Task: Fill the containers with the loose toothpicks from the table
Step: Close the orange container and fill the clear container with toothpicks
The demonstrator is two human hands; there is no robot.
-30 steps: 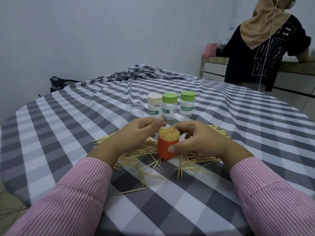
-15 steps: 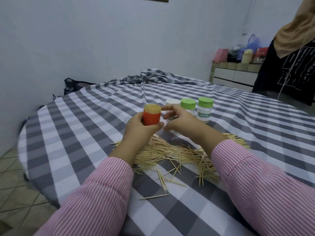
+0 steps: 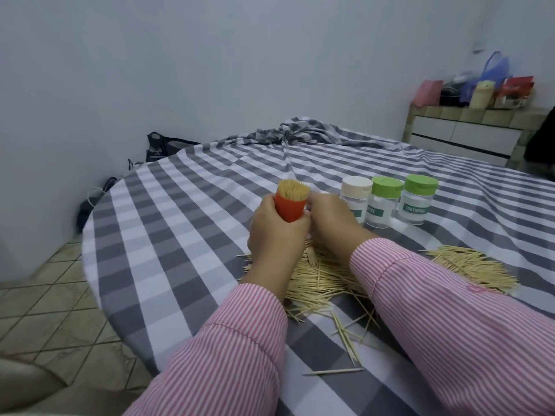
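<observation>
The left hand (image 3: 276, 232) is wrapped around the lower part of an orange container (image 3: 290, 210), holding it upright above the desk (image 3: 168, 235). The container is packed with toothpicks standing on end; their tips project above its rim. The right hand (image 3: 333, 223) sits just beside the container on its right side, fingers curled toward it. Whether those fingers grip the container or only touch it cannot be told from this angle.

Loose toothpicks (image 3: 318, 283) lie in a heap on the checked cloth under both wrists. A second heap (image 3: 471, 265) lies to the right, beyond the right sleeve (image 3: 450, 325). A few single picks are scattered nearer the desk edge.

Three capped clear containers stand in a row behind the right hand: one with a cream lid (image 3: 356, 187), then two with green lids (image 3: 386, 187) (image 3: 420, 185).
</observation>
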